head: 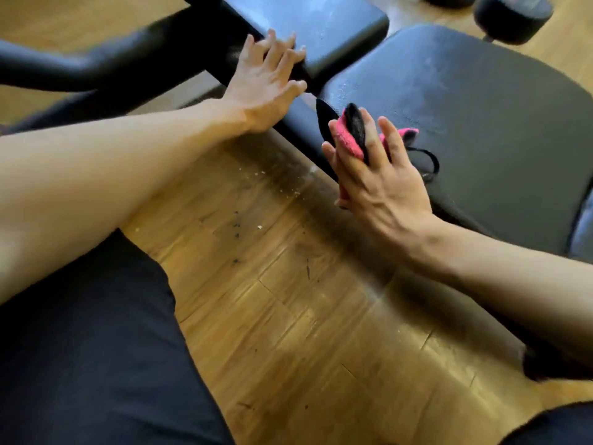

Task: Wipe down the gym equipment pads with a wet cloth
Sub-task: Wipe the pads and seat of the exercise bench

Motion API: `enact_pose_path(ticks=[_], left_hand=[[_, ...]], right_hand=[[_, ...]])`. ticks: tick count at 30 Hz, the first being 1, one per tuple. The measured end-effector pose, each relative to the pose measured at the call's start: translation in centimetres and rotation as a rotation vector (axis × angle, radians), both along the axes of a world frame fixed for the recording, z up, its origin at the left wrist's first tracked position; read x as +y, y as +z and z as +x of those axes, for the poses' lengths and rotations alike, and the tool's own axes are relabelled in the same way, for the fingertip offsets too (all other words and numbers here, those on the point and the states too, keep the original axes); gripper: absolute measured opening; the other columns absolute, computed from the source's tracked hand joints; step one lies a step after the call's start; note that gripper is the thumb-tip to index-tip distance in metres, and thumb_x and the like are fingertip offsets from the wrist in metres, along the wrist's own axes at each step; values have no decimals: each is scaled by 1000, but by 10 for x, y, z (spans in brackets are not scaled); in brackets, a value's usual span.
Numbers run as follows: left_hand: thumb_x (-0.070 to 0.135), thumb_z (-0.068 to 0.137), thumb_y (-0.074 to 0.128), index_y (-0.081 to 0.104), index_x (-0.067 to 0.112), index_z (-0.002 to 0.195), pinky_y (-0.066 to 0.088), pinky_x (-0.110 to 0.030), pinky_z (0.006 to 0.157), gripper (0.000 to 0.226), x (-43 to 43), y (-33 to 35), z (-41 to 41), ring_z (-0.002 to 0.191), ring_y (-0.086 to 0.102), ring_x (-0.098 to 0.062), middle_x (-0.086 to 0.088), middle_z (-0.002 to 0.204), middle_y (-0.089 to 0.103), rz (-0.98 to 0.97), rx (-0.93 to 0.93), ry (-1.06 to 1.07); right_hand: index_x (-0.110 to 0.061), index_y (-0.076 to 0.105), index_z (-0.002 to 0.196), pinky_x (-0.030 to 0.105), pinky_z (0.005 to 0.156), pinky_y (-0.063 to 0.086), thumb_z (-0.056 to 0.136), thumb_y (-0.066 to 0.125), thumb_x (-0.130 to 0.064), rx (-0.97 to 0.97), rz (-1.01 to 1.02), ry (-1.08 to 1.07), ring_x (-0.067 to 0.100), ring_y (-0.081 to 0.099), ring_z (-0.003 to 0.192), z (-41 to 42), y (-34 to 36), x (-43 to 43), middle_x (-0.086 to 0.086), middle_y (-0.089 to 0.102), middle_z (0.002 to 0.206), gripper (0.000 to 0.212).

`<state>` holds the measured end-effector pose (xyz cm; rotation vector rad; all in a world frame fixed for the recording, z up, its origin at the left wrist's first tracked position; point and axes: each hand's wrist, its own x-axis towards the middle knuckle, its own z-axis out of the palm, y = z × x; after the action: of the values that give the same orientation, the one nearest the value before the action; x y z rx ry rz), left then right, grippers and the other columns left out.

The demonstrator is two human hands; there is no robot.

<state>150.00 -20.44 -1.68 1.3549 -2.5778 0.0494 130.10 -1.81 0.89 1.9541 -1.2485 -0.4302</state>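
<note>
A black bench with two pads fills the upper right: a smaller pad point(321, 24) at the back and a large seat pad point(481, 117) in front of it, both streaked with pale smears. My left hand point(266, 85) lies with spread straight fingers on the near corner of the smaller pad. My right hand point(372, 165) holds a pink cloth point(348, 136), dark with dirt, threaded between its fingers at the left edge of the large pad. A black strap loop point(430, 162) lies on that pad beside the hand.
The black metal frame point(96, 59) of the bench runs left from the pads. The wooden floor point(288, 300) below carries crumbs and dark specks. A round black roller pad point(513, 14) stands at the top right. My dark-clothed legs point(80, 348) fill the lower left.
</note>
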Motion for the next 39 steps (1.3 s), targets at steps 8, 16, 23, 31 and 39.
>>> enact_pose_path(ticks=[8, 16, 23, 31, 39], left_hand=[[40, 103, 21, 24, 18, 161, -2, -57, 126, 62, 8, 6, 7, 158, 5, -33, -9, 171, 15, 108, 13, -8], [43, 97, 23, 26, 13, 160, 4, -61, 125, 70, 16, 12, -3, 158, 6, -36, -13, 170, 18, 169, 62, 53], [58, 90, 13, 30, 13, 159, 1, -54, 127, 84, 7, 39, -1, 157, 13, -35, -13, 168, 23, 236, -94, 19], [66, 96, -1, 5, 34, 164, -9, -44, 128, 76, -51, 36, 83, 159, -6, -23, 0, 173, 2, 156, -269, -161], [63, 100, 6, -3, 37, 163, -8, -47, 128, 69, -136, 26, 131, 159, -11, -21, -1, 173, -2, 113, -238, -231]], right_hand=[[-15, 29, 160, 65, 120, 19, 96, 57, -59, -203, 121, -42, 52, 37, 142, 2, 5, -19, 19, 28, 165, 83], [-20, 31, 161, 62, 120, 24, 95, 28, -79, -435, 200, -114, 52, 35, 143, -40, 29, 68, 16, 23, 168, 88], [-14, 16, 164, 60, 123, 14, 87, 38, -85, -475, 273, -214, 53, 16, 151, -9, 30, 34, 18, 8, 170, 107], [-10, -19, 160, 57, 125, 2, 88, 34, -83, -395, 321, -240, 54, -2, 152, 50, 9, -68, 20, -25, 166, 115], [-8, -15, 159, 55, 125, -2, 90, 46, -75, -582, 162, -225, 52, -1, 153, 88, -13, -184, 17, -15, 169, 114]])
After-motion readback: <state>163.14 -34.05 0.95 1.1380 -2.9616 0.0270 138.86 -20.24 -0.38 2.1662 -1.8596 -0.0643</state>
